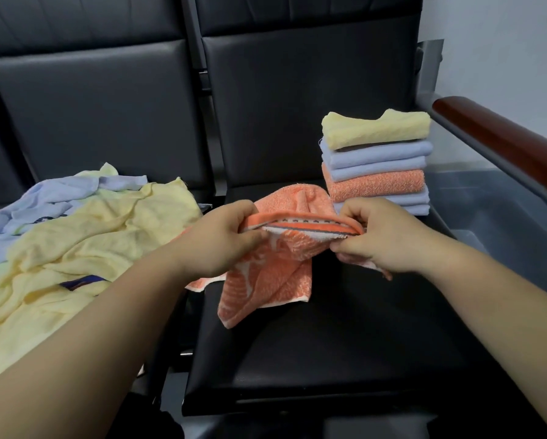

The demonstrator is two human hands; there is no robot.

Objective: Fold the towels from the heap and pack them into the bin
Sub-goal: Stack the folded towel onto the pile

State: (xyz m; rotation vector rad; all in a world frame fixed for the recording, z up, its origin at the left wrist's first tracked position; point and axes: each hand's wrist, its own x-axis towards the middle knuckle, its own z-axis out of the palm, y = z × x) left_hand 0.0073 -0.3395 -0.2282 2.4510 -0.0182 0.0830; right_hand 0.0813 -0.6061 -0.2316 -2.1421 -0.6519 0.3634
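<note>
The left grip (221, 236) and the right grip (383, 236) each pinch the grey-banded hem of an orange towel (265, 280). Their fingers are curled tight on the cloth, holding the hem stretched between them above the black seat (329, 359). The rest of the towel hangs crumpled below.

Just behind the right grip stands a stack of folded towels (376, 160), yellow on top. On the left seat lies the heap (85, 236) of yellow and blue cloths; dark print on one is too blurred to read. A clear bin (500, 223) sits right of the seat, below a wooden armrest (503, 144).
</note>
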